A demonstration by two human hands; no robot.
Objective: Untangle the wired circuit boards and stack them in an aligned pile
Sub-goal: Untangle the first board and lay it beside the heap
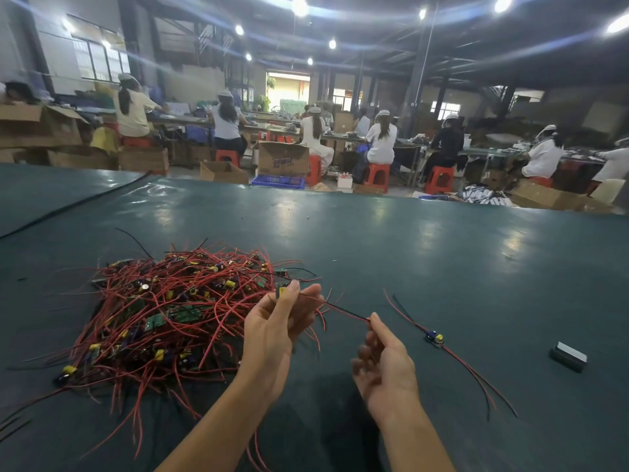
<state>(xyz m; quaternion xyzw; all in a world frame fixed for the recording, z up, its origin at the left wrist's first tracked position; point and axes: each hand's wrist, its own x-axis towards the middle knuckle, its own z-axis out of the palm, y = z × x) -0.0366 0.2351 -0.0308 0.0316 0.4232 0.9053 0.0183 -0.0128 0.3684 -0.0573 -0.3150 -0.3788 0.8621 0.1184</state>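
A tangled heap of small green circuit boards with red and black wires (163, 311) lies on the dark green table, left of centre. My left hand (275, 332) is raised at the heap's right edge and pinches one small board (281, 290) between thumb and fingers. Its red and black wires (340, 310) stretch to the right, where my right hand (384, 366) pinches their far end. One separated board (434, 338) lies flat on the table to the right, its wires (476, 376) trailing towards the near right.
A small grey metal block (569, 356) lies at the right. A black cable (68, 206) runs across the table's far left. Beyond the table's far edge (340, 192) several people sit on red stools at workbenches among cardboard boxes.
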